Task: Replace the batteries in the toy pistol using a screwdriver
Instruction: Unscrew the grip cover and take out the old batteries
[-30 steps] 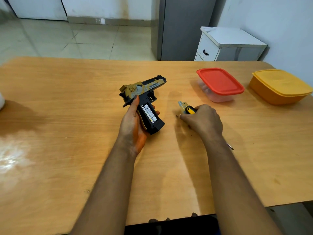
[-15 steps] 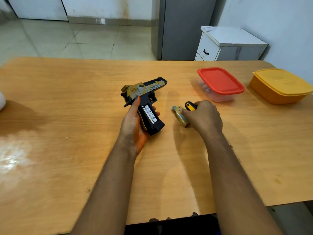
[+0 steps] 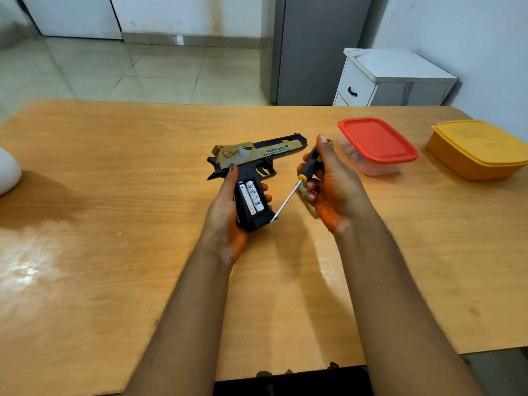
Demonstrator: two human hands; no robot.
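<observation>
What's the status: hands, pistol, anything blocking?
Left hand grips toy pistol, batteries exposed. Right hand holds screwdriver, tip at grip base. Nothing in the way.

The toy pistol [image 3: 258,155] carries dark lettering on its gold slide that looks like "DESERT EAGLE", with a smaller line beneath too blurred to read. The 2 white batteries [image 3: 251,197] in its open grip show small dark markings, not legible
</observation>
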